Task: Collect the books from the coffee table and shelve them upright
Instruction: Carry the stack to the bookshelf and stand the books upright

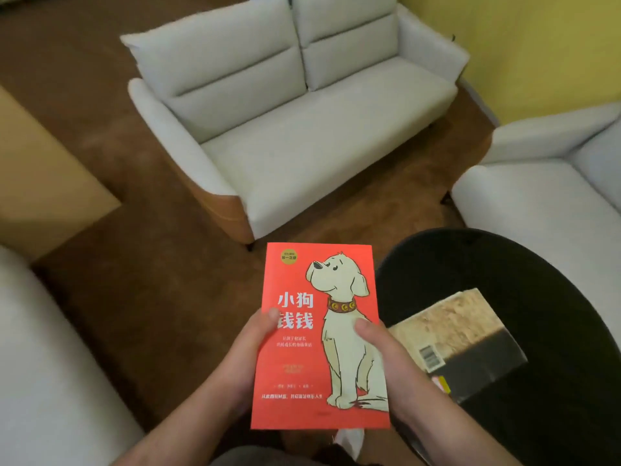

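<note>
Where 小狗钱钱 is printed, the red book [299, 368] is gripped by left hand [235, 364] and right hand [391, 368], thumbs on cover; right, a barcoded book [470, 331] is seen flat on the black coffee table [487, 260].

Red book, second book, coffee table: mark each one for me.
red book [295, 364]: head view, red cover under the title.
second book [450, 319]: head view, tan half of its cover.
coffee table [470, 257]: head view, bare black top near its far rim.

At six o'clock my left hand [242, 361] and right hand [386, 361] grip the red book [302, 364] by its sides, thumbs on the cover. At four o'clock a second book [470, 341] lies flat on the black coffee table [504, 264]; a white sofa [302, 146] stands at twelve.
</note>
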`<state>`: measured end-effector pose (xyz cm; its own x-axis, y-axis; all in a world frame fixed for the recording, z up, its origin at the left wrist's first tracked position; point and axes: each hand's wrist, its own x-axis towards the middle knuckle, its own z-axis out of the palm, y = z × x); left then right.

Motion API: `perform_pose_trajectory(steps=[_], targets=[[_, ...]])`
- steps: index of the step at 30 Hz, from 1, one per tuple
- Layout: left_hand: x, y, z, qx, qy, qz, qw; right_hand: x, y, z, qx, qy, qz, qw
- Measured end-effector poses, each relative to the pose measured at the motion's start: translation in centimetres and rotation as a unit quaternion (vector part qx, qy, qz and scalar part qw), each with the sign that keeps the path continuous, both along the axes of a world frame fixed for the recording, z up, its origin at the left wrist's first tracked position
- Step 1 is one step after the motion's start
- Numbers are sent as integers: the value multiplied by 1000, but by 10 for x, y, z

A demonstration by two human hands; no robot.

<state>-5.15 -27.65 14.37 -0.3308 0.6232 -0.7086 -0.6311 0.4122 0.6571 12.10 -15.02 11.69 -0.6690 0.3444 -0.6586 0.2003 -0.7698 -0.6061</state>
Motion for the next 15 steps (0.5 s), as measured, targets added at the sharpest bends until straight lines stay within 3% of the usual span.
perform_pose_trajectory(steps=[5,15], targets=[[-83,-83,-11,58,-36,149,987,-113,-45,-5,9,7,132,991],[-228,-203,-24,37,35,170,984,-301,-126,-11,-17,2,277,961]])
